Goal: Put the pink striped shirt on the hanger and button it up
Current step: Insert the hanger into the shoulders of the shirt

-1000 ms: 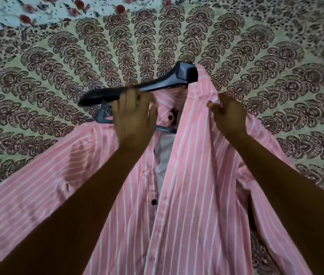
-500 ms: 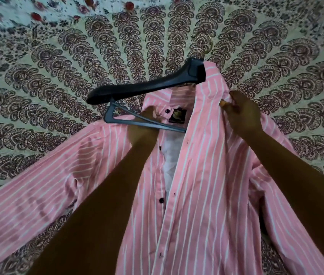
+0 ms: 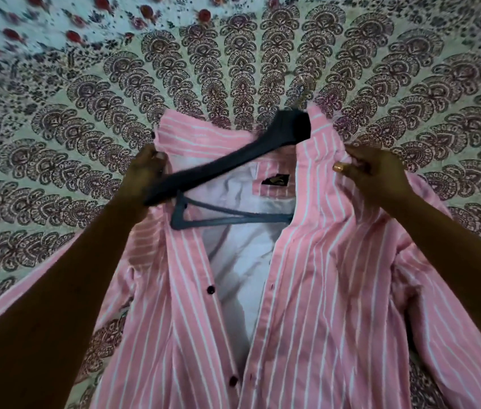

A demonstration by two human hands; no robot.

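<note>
Pink striped shirt (image 3: 307,290) is lying open on the patterned bedsheet (image 3: 56,143), dark hanger (image 3: 227,160) slanting across its collar.
Left of the hanger, the left hand (image 3: 145,169) is pinching collar fabric at the bare lower arm; right hand (image 3: 372,172) is pinching the covered shoulder.

Two bare forearms, no sleeves; gold ring (image 3: 337,167) on right hand (image 3: 376,175) fingers (image 3: 351,172).

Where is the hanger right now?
In the head view the dark hanger sits centre frame, lying across the open collar of the pink striped shirt, its right end under the shirt's shoulder and its left end by the left hand.
</note>
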